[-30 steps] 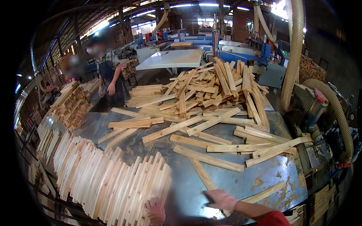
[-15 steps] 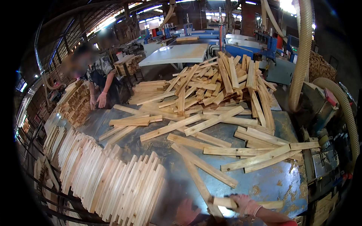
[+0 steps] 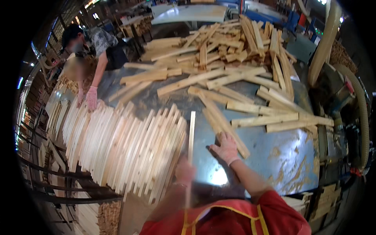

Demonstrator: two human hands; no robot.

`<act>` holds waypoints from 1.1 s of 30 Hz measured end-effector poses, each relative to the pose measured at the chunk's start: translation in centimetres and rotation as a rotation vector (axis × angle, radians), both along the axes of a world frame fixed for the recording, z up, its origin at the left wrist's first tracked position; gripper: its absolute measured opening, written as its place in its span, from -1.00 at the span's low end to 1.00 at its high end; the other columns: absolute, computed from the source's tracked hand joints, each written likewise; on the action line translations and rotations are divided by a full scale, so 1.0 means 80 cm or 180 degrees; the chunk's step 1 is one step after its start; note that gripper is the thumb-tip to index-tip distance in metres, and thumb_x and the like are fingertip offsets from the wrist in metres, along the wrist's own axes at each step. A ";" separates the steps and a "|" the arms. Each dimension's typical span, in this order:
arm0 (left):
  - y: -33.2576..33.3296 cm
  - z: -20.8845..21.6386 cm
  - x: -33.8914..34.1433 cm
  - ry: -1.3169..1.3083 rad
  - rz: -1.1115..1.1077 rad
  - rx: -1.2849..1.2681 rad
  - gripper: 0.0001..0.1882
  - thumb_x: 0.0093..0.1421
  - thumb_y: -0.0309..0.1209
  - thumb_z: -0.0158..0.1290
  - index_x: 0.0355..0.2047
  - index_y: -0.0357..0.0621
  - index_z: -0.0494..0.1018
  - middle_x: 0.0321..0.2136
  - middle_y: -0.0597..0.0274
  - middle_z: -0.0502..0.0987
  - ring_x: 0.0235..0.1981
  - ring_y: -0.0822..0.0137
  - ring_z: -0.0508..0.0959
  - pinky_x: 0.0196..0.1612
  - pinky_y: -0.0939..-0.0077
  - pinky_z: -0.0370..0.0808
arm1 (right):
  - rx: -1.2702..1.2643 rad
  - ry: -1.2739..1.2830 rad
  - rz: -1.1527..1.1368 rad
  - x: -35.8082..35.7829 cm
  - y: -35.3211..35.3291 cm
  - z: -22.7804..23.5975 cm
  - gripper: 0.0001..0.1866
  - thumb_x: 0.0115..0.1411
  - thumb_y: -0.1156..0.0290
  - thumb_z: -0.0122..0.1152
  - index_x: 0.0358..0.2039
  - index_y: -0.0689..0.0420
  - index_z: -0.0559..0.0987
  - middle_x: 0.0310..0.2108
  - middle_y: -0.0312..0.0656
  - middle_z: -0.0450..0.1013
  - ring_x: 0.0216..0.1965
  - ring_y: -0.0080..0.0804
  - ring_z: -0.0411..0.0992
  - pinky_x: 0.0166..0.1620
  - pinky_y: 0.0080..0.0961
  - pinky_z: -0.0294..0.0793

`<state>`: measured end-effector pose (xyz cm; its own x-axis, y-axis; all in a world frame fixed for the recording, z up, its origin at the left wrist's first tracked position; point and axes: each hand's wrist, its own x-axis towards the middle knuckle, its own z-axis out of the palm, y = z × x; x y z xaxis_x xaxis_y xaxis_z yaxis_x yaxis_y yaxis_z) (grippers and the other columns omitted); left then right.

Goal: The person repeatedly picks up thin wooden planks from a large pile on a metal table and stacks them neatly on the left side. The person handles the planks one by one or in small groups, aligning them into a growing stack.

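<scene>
My left hand, blurred by motion, is closed round a narrow wooden strip that stands on edge just right of the long row of strips. My right hand, in a pale glove, lies over the near end of two slanting wooden boards on the metal table. Its thumb is spread away to the left, and its fingertips touch the wood. Further boards lie crossed beyond and to the right of this hand.
A large heap of boards covers the table's far part. At the far left a co-worker leans over the row with gloved hands on it. Ribbed hoses and machinery stand along the right. Sawdust is scattered over the tabletop.
The view has tilted down. The short board has left my right hand, which has moved to the slanting boards. My left hand now has an upright strip beside the row. The co-worker has reached onto the row.
</scene>
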<state>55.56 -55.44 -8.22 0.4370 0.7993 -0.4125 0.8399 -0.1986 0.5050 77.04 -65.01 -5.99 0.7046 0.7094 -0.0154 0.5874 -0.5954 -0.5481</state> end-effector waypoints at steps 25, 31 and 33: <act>-0.043 -0.055 0.076 -0.0874 -0.0634 0.0650 0.07 0.07 0.24 0.34 0.41 -0.15 0.24 0.31 -0.08 0.35 0.14 -0.27 0.51 0.21 -0.11 0.49 | -0.1323 0.0965 0.1558 0.044 -0.103 -0.022 -0.13 0.13 -0.37 0.32 0.13 0.18 0.59 0.02 0.12 0.65 0.04 0.15 0.62 0.11 -0.02 0.59; -0.076 0.008 0.157 0.0436 -0.0974 0.1233 0.23 0.00 0.25 0.40 0.52 -0.11 0.12 0.38 -0.09 0.28 0.18 -0.27 0.48 0.20 -0.12 0.50 | -0.0621 0.0103 0.0862 0.209 -0.075 0.059 -0.40 0.13 -0.07 0.38 0.01 0.12 0.58 -0.03 0.10 0.61 0.09 0.11 0.56 0.16 -0.02 0.50; -0.082 0.012 0.181 0.0675 -0.1224 0.1510 0.21 0.00 0.21 0.41 0.51 -0.10 0.14 0.38 -0.07 0.29 0.21 -0.24 0.46 0.21 -0.10 0.50 | -0.0438 -0.1050 0.0526 0.324 -0.087 0.030 -0.45 0.03 0.08 0.40 0.01 0.02 0.57 0.15 -0.04 0.50 0.28 0.03 0.39 0.22 -0.05 0.42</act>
<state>70.06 -62.03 -7.28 0.6764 0.7186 -0.1615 0.7362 -0.6661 0.1193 102.92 -71.93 -3.58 0.5640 0.8209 0.0900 0.8129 -0.5327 -0.2355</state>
